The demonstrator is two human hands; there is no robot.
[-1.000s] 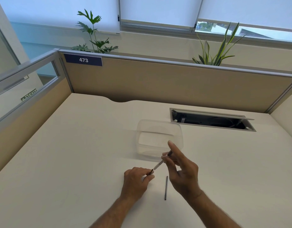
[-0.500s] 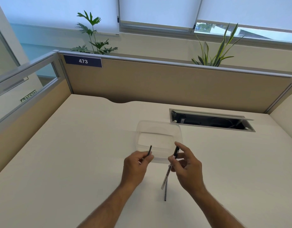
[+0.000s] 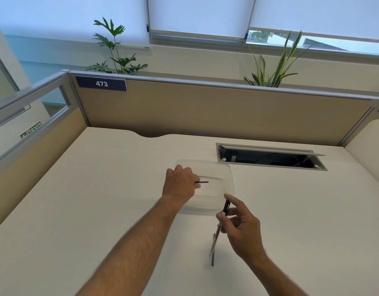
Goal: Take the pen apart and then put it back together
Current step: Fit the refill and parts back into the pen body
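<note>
Head view: left hand (image 3: 180, 184) pinches small dark pen part (image 3: 204, 182) over clear container (image 3: 228, 167); right hand (image 3: 241, 229) grips pen barrel (image 3: 216, 236), its print unreadable; partition label (image 3: 101, 83) reads "473".

An office cubicle. A pale surface (image 3: 99, 199) is enclosed by tan fabric partition panels (image 3: 205, 112), one bearing a blue number plate (image 3: 101, 83) reading 473. A cable hatch (image 3: 269, 157) is set into the surface. Beyond the partition stand two potted plants (image 3: 116, 52) beneath windows with roller blinds (image 3: 197, 16).

Left hand (image 3: 180, 184) reaches forward, fingers (image 3: 196, 184) pinched — right hand (image 3: 239, 229) nearer, fingers curled in a grip.
</note>
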